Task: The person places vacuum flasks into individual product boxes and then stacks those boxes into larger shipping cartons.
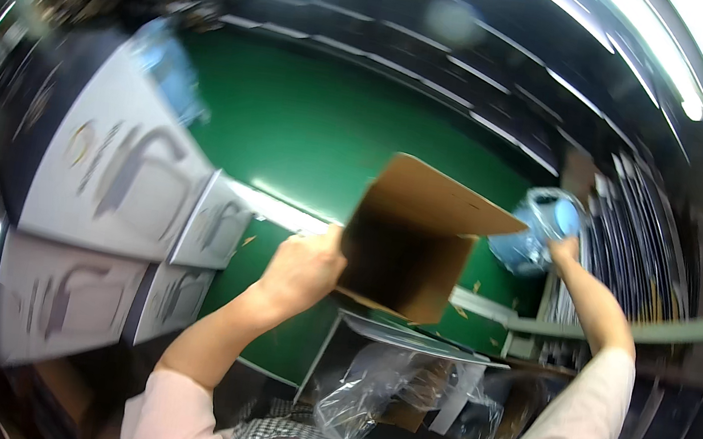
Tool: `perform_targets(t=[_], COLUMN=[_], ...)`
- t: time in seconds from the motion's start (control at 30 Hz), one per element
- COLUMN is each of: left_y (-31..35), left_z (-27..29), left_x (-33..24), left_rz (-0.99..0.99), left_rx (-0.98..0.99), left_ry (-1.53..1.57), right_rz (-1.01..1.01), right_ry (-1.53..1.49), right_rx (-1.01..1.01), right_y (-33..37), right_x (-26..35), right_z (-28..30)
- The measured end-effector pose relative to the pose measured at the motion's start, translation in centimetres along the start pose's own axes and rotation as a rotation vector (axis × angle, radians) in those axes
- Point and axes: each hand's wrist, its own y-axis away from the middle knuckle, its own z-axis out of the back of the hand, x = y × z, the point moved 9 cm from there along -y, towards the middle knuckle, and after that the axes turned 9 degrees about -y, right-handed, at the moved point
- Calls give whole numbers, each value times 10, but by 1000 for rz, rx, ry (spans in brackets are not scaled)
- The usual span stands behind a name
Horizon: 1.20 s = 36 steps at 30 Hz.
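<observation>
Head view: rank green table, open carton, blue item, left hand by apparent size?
1. Green table
2. Open carton
3. Blue item and left hand: too close to rank; blur softens the blue item's outline.

Cannot see into the dark depth of the brown carton [433, 200], nor make out clearly the blurred, wrapped blue item [521, 243] in the right hand [562, 248].
</observation>
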Motion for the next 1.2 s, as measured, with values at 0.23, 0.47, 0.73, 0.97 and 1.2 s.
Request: perform_targets(t=[0.23, 0.47, 0.73, 0.97, 1.2], left_y=[-5, -9, -18, -9, -7], left_z=[-25, -26, -29, -17, -13], left_x=[12, 10, 9, 18, 30], left_rz=[155, 93, -18, 52, 133], left_rx=[191, 161, 119, 156, 109], left_ry=[-56, -61, 139, 182, 323], right_rz=[833, 857, 925, 752, 670], right_ry=[-65, -680, -721, -807, -750], right_rx=[-71, -155, 211, -115, -267], right_y=[73, 267, 327, 324, 310], right_x=[184, 318, 430, 430, 374], right_z=[138, 369, 252, 161, 164])
